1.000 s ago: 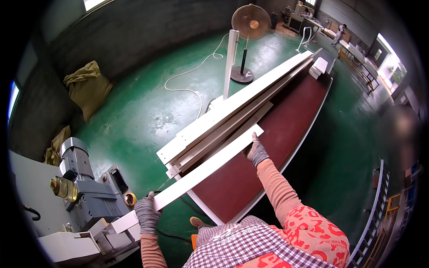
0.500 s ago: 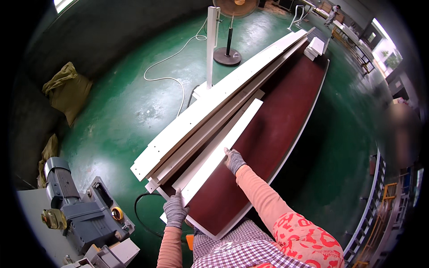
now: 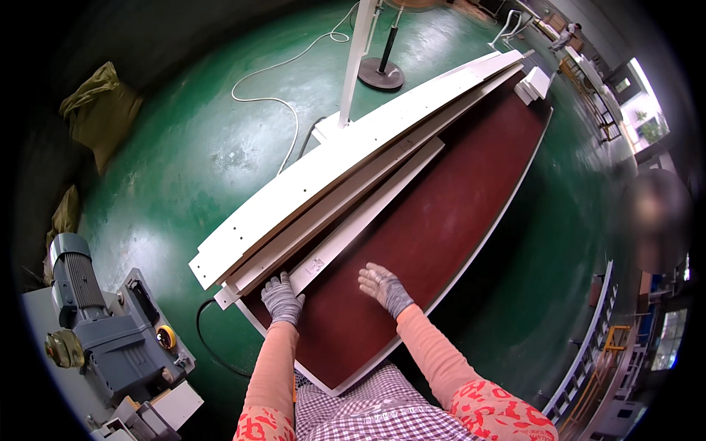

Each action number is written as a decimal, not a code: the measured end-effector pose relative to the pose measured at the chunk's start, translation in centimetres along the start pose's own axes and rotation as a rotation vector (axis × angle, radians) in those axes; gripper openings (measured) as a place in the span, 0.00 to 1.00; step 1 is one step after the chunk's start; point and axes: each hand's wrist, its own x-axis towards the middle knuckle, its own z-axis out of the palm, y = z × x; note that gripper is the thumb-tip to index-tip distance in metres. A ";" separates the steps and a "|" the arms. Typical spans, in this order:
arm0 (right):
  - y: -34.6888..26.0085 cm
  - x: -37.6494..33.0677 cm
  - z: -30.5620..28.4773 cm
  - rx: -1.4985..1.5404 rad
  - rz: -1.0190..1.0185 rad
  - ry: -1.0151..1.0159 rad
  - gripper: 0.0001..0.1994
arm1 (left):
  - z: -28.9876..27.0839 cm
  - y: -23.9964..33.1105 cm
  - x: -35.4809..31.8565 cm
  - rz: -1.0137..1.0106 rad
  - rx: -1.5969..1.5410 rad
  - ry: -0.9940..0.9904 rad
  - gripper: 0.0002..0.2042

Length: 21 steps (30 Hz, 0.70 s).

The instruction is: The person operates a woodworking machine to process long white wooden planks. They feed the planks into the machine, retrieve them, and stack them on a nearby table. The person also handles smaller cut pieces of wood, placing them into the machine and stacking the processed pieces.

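One checked apron (image 3: 346, 419) marks the worker's place at the near right corner of a red tabletop (image 3: 441, 228). Left hand (image 3: 283, 298), gloved: near the near left corner, fingers extended and closed around nothing, at the near end of a long white board (image 3: 368, 213); whether the fingertips press on it cannot be told. Right hand (image 3: 384, 285), gloved: over the tabletop, between the board and the right edge, fingers loosely parted, nothing in the grip. The board lies on the tabletop, slanting from beside the near left corner toward the far end, a small label near its near end. By its look, it should prove stiff and fairly light, awkward mainly through length; its smooth face may slip against gloves, and its finish may scratch. Both long edges, with the hands well apart, would offer the surest hold. Beyond, a stack of white boards (image 3: 316, 176) overhangs the left edge. Farther off: a white post (image 3: 357, 66) and, near the far right corner, short white pieces (image 3: 533, 87).
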 end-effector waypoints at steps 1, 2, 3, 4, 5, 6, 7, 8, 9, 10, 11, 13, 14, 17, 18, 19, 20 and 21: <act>1.2 -1.5 -0.6 -0.014 0.024 0.005 0.27 | 0.3 -0.3 0.3 -0.022 0.002 -0.065 0.43; 2.5 -2.7 -1.5 -0.018 0.065 0.029 0.27 | 0.9 -0.6 0.6 -0.040 0.029 -0.093 0.42; 3.8 -3.6 -2.4 -0.017 0.114 0.058 0.27 | 1.2 -0.9 1.1 -0.051 0.033 -0.141 0.41; 5.1 -4.6 -3.2 -0.008 0.153 0.077 0.26 | 1.5 -1.1 1.6 -0.063 0.035 -0.189 0.40; 6.0 -5.6 -3.8 -0.022 0.193 0.118 0.25 | 1.1 -1.0 1.7 -0.014 0.049 -0.190 0.36; 6.6 -6.6 -4.1 -0.038 0.231 0.159 0.24 | 1.7 -1.4 2.1 0.001 0.016 -0.161 0.33; 7.1 -7.3 -4.4 -0.057 0.262 0.179 0.23 | 2.3 -2.1 2.3 -0.004 -0.022 -0.139 0.31; 7.3 -8.0 -4.6 -0.072 0.287 0.201 0.22 | 2.4 -2.5 2.5 -0.005 -0.060 -0.113 0.29; 7.4 -8.3 -4.6 -0.085 0.326 0.242 0.22 | 2.8 -3.0 2.8 -0.001 -0.049 -0.109 0.30; 7.4 -8.5 -4.6 -0.115 0.350 0.254 0.21 | 3.3 -3.5 3.1 0.000 -0.039 -0.105 0.30; 7.6 -8.8 -4.7 -0.119 0.340 0.234 0.22 | 3.1 -4.2 3.0 -0.032 -0.090 -0.140 0.30; 7.3 -9.3 -5.1 -0.108 0.308 0.205 0.23 | 3.2 -4.0 2.5 -0.151 -0.173 -0.088 0.31; 7.2 -9.4 -5.1 -0.090 0.295 0.187 0.24 | 3.2 -4.0 1.7 -0.223 -0.194 -0.019 0.31; 6.7 -9.6 -4.7 -0.053 0.283 0.181 0.26 | 2.3 -3.4 0.0 -0.389 -0.285 0.073 0.34; 6.6 -9.7 -4.6 -0.044 0.282 0.191 0.26 | 1.5 -2.8 -1.1 -0.469 -0.284 0.140 0.36; 6.6 -9.9 -4.4 -0.066 0.268 0.166 0.26 | 2.2 -2.9 -1.5 -0.520 -0.278 0.156 0.39; 6.6 -9.9 -4.4 -0.070 0.276 0.166 0.25 | 2.4 -2.9 -1.8 -0.575 -0.275 0.173 0.41; 6.7 -9.9 -4.3 -0.073 0.284 0.166 0.24 | 2.5 -3.2 -1.9 -0.622 -0.361 0.117 0.45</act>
